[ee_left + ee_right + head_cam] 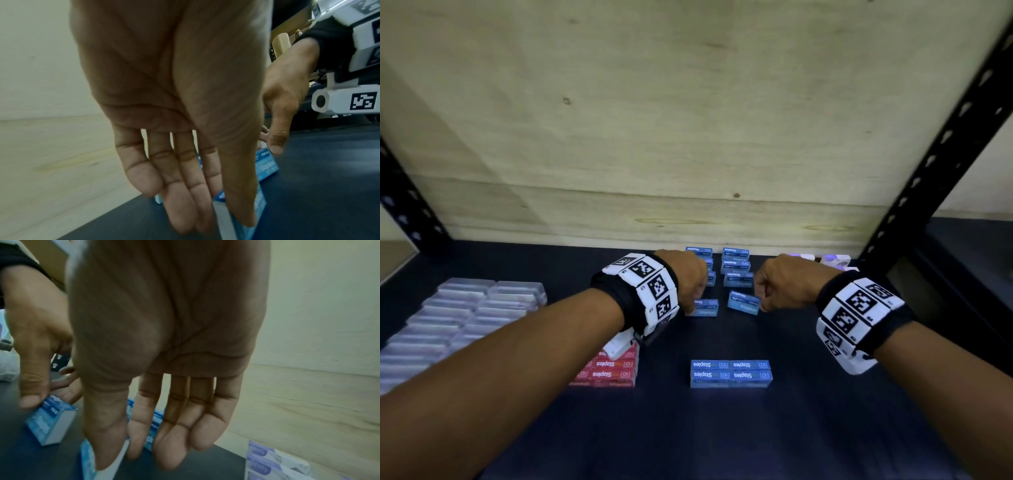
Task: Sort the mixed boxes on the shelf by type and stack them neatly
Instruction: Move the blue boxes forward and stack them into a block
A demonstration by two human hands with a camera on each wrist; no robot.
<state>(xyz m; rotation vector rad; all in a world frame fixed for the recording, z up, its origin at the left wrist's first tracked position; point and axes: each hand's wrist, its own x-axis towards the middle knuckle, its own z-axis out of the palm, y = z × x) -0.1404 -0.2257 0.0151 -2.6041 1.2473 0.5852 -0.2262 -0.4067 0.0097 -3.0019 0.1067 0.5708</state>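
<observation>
Two loose blue staple boxes lie mid-shelf. My left hand (693,301) pinches the left blue box (705,306), thumb on the near side and fingers behind; close up, that hand (218,224) straddles the box (258,206). My right hand (763,301) pinches the tilted right blue box (743,302), seen under the thumb of that hand (131,462) as a blue box (88,457). Behind them stands a stack of blue boxes (736,267). A tidy block of blue boxes (731,373) sits nearer me.
Red staple boxes (616,368) lie under my left wrist. Rows of clear plastic boxes (465,308) fill the left side. Purple-and-white boxes (832,262) sit at the back right by the black upright (928,164). A plywood back wall (688,137) closes the dark shelf (722,438).
</observation>
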